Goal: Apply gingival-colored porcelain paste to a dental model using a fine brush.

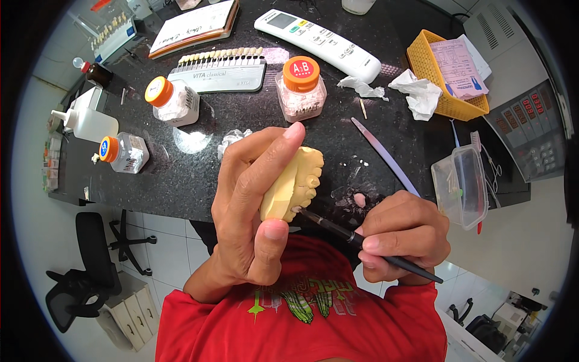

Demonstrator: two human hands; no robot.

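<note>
My left hand is closed round a yellow plaster dental model, holding it tilted above the bench's near edge with its teeth facing right. A thin dark brush is pinched in my right hand. Its tip touches the model's lower end, beside a small pale patch on a tooth. A lump of pinkish paste sits on the dark bench just beyond my right hand. Past the model stands a clear jar with an orange lid, holding pale pink powder.
Two more powder jars stand at left near a white squeeze bottle. Behind lie a tooth shade guide, a notebook and a remote control. Rightward are crumpled tissues, a yellow basket, a purple-white stick and a plastic box.
</note>
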